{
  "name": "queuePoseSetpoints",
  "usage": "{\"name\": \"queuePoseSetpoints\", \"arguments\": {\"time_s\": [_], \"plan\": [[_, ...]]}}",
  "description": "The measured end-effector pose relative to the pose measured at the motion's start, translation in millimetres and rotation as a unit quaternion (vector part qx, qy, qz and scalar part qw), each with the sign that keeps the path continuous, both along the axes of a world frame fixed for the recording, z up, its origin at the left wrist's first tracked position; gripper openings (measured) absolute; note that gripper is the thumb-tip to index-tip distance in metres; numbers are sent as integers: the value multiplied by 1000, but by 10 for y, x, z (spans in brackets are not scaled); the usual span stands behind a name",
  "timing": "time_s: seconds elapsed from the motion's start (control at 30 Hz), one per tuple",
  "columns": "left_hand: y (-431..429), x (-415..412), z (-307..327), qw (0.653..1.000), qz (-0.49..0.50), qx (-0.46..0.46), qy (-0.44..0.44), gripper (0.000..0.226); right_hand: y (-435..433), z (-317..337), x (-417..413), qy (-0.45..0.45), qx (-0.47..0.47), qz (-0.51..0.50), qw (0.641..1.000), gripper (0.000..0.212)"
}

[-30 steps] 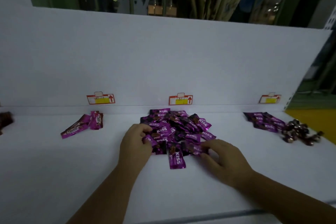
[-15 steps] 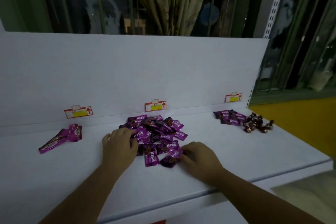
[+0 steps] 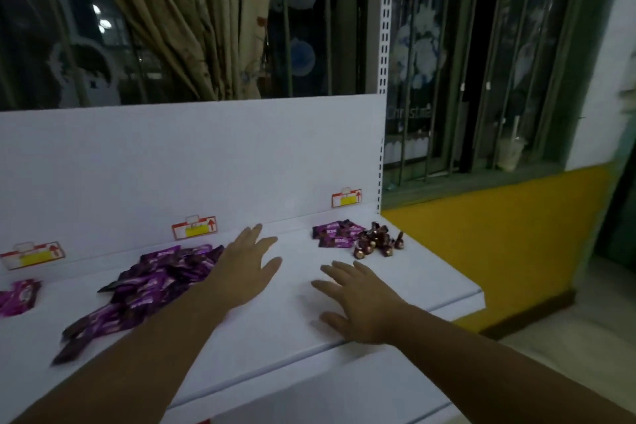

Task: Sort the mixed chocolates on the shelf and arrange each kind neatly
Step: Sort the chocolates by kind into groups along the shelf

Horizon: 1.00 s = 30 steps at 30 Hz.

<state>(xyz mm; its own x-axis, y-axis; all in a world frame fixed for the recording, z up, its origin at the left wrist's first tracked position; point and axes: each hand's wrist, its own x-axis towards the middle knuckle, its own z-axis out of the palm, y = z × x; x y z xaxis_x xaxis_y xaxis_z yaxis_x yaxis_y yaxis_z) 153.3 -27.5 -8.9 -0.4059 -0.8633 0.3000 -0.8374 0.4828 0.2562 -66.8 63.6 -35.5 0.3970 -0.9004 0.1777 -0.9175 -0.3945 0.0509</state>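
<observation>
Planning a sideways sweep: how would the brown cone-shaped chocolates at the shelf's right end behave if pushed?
The brown cone-shaped chocolates look small and light, so probably easy to shift. Some lie tipped, so they may roll and scatter rather than slide.

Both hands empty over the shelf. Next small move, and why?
Probably reach the right hand to the purple packets at the right end of the shelf and pinch one: they lie against brown foil chocolates, unsorted; the left hand is open and empty too.
</observation>
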Motion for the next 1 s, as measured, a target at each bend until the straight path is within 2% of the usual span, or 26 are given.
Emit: {"name": "queuePoseSetpoints", "arguments": {"time_s": [0.1,0.2,0.37,0.53,0.63,0.8,0.9,1.0], "plan": [[39,-361,-44,999,-1,32,25,49,137,-3,-356,-5,1,-8,1000,60],[102,-643,-136,998,-1,33,55,47,217,-85,-591,-60,-2,-21,998,57],[37,-876,-307,998,3,67,10,53,183,-263,-826,-97,-2,4,995,53],[-376,-1068,-314,994,7,107,11,63,-170,-176,-994,-150,-44,-7,988,48],[-666,-1234,-357,994,0,104,42,67,-408,-166,-1089,-165,-53,-19,985,47],[-1143,-1460,-456,988,-55,104,103,58,-910,226,-1290,-174,-59,-63,981,45],[-1417,-1543,-466,987,-53,116,100,80,-1292,510,-1355,-205,-17,-130,970,42],[-1612,-1643,-561,985,-19,139,105,97,-1693,652,-1364,-184,68,-164,967,35]]}}
